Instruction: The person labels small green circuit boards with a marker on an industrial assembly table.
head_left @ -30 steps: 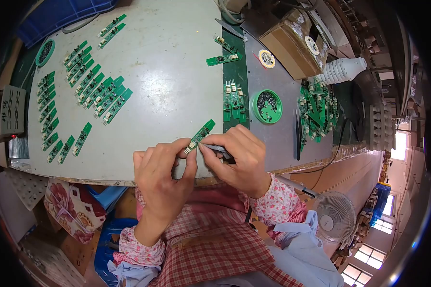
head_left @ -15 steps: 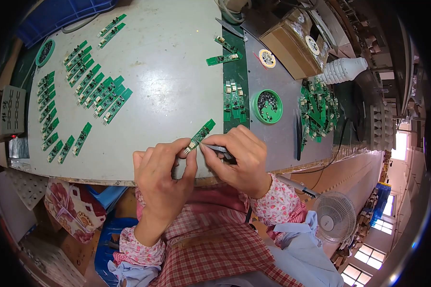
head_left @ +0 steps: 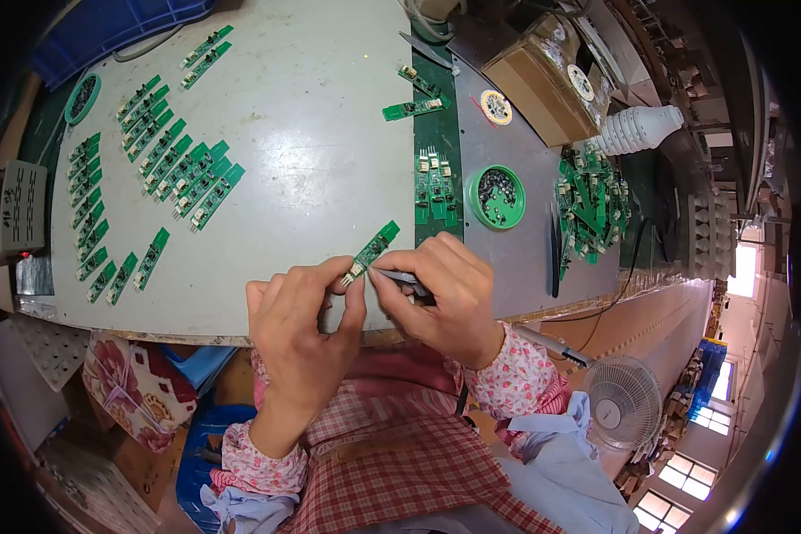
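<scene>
Near the front edge of the table, my left hand pinches the pin end of a narrow green circuit board between thumb and fingers. The board slants up to the right, with a white connector near its lower end. My right hand is closed around dark tweezers, their tip against or very near the board's lower right side. Fingers hide the exact contact. Further up, several similar boards lie on the green strip to the right, and rows of populated boards spread over the left.
A green dish of small dark parts stands right of my hands, beside a black slim tool and a heap of boards. Beyond are a cardboard box and white lamp housings. A blue bin sits far left.
Almost nothing differs. My right hand and the tweezers have shifted very slightly left; the left hand still pinches the board in the same spot.
</scene>
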The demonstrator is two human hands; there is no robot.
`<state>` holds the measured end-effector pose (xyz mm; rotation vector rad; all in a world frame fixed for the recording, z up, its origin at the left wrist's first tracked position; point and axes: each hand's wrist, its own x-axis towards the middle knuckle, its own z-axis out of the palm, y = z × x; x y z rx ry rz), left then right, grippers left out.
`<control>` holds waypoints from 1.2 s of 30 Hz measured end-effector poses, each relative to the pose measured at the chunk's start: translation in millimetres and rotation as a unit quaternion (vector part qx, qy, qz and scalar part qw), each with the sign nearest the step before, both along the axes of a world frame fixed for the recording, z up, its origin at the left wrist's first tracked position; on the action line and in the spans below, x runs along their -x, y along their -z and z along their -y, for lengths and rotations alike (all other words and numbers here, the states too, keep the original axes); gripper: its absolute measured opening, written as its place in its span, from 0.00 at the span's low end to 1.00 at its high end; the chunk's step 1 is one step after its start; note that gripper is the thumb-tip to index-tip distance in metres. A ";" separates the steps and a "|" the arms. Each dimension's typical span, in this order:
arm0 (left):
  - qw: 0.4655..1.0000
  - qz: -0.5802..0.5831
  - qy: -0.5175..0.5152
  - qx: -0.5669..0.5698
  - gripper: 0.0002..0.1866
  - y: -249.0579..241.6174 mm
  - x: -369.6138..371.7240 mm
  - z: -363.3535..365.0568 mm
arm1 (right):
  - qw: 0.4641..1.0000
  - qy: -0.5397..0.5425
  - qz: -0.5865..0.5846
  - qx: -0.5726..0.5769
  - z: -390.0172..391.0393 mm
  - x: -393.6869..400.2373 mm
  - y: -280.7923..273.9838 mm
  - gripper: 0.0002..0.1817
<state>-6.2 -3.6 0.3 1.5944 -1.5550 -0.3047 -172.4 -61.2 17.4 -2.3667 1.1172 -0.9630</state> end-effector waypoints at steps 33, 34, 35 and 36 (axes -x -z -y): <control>0.999 0.008 0.047 -0.019 0.13 -7.9 -8.2 2.7 | 0.989 0.101 0.101 -0.044 -4.4 11.3 -2.4 0.08; 0.997 0.008 0.066 -0.028 0.12 -10.1 -12.5 3.5 | 0.986 0.114 0.108 -0.053 -5.5 14.5 -3.3 0.08; 0.996 0.005 0.079 -0.044 0.11 -12.6 -16.8 4.5 | 0.983 0.124 0.116 -0.065 -6.4 18.4 -2.3 0.08; 0.994 0.004 0.093 -0.060 0.11 -15.4 -21.1 5.8 | 0.980 0.133 0.125 -0.077 -7.4 22.8 -0.4 0.07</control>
